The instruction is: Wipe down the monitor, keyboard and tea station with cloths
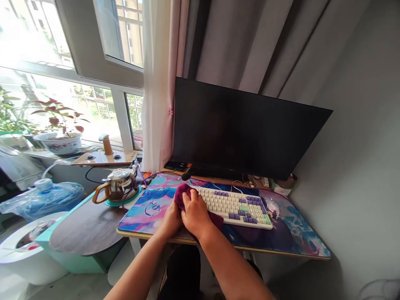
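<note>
A dark purple cloth (182,195) is bunched over the left end of a white keyboard (231,205) with purple and pale green keys. My right hand (196,213) presses onto the cloth, fingers bent around it at the keyboard's left edge. Close beside it, my left hand (173,217) is closed at the cloth's left side; its fingertips are partly hidden. Part of the cloth trails out to the right from under my right wrist. A colourful desk mat (145,208) lies beneath the keyboard.
A large black monitor (246,129) stands behind the keyboard. A mouse (271,207) sits at its right. To the left, a glass kettle (120,183) rests on a side table (87,233), near a wrapped water bottle (43,198). A grey wall (359,166) bounds the right.
</note>
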Available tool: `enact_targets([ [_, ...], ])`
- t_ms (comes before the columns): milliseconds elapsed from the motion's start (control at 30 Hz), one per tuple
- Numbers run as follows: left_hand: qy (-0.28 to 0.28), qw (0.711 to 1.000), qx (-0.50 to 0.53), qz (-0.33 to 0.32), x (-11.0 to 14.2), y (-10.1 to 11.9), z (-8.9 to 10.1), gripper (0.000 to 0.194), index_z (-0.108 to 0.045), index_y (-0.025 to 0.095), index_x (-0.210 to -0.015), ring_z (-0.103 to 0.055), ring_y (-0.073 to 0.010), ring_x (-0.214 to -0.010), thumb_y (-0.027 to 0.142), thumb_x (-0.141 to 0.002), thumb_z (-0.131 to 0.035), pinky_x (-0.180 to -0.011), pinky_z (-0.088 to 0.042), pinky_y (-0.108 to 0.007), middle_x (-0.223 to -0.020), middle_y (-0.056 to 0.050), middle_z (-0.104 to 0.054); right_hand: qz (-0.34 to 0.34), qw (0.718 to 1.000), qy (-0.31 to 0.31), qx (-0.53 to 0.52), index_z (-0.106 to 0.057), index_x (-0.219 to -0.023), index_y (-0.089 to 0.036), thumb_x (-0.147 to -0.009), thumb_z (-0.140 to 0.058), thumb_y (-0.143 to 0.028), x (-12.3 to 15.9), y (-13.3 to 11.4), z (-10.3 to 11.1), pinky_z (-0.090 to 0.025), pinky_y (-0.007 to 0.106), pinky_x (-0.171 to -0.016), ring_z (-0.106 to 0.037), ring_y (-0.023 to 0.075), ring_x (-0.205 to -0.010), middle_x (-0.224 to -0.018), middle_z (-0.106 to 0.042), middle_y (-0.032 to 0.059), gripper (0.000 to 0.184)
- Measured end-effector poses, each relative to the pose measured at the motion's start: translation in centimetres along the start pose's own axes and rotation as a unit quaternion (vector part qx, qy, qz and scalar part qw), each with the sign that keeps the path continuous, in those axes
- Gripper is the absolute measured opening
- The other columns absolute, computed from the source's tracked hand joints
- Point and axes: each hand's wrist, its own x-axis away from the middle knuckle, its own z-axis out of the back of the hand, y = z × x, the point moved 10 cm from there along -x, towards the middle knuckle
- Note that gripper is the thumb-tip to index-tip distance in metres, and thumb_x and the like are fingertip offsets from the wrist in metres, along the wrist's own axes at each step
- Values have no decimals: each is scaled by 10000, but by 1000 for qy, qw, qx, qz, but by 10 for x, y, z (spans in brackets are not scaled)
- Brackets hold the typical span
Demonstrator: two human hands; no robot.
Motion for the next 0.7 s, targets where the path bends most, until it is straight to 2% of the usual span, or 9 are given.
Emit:
enact_targets([
  [67,1,1000,10,3,-1,4,3,783,-498,192,-1490,-643,-421,-1323,261,-736,-697,-1103,-541,-593,-1429,-208,-664,22,1000,-6,-14,-570,-1471,-208,-894,-662,-210,12,-1,3,-528,474,-1035,-603,338,-1218,-1489,-550,169,585],
  [167,-18,1000,17,2,-1,14,3,914,-470,233,-1524,-657,-397,-1309,284,-655,-750,-1104,-545,-550,-1507,-183,-613,67,998,-9,-9,-605,-1439,-230,-890,-685,-210,32,3,11,-524,471,-1029,-590,352,-1238,-1522,-552,152,555],
  [267,-46,999,-1,17,0,22,0,938,-459,255,-1554,-734,-337,-1060,330,-664,-743,-936,-596,-506,-1398,-164,-683,75,997,-8,33,-641,-1399,-271,-922,-649,-166,49,16,21,-532,427,-982,-598,327,-1224,-1545,-567,109,489],
  [333,-55,998,-18,34,1,24,0,919,-479,258,-1552,-706,-272,-839,367,-677,-739,-776,-588,-459,-1327,-145,-712,62,997,0,56,-670,-1363,-281,-956,-595,-150,59,30,30,-534,412,-951,-611,317,-1196,-1532,-589,92,435],
  [433,-60,996,-40,46,0,21,-1,907,-520,259,-1530,-627,-220,-710,421,-673,-770,-688,-544,-420,-1298,-122,-718,35,997,13,75,-696,-1345,-287,-990,-535,-145,75,56,43,-536,415,-940,-622,321,-1180,-1527,-606,81,415],
  [600,-75,993,-70,65,-2,8,-4,951,-486,213,-1551,-626,-236,-780,419,-668,-775,-731,-542,-414,-1345,-151,-695,-34,994,16,99,-691,-1391,-294,-977,-494,-95,106,116,63,-532,428,-1002,-617,311,-1211,-1553,-593,77,499],
  [700,-88,990,-87,72,-1,5,-6,954,-479,200,-1551,-629,-247,-834,478,-687,-773,-780,-545,-423,-1344,-154,-692,-75,991,22,109,-686,-1407,-305,-923,-512,-59,127,154,73,-524,423,-1048,-606,294,-1240,-1569,-574,72,570],
])
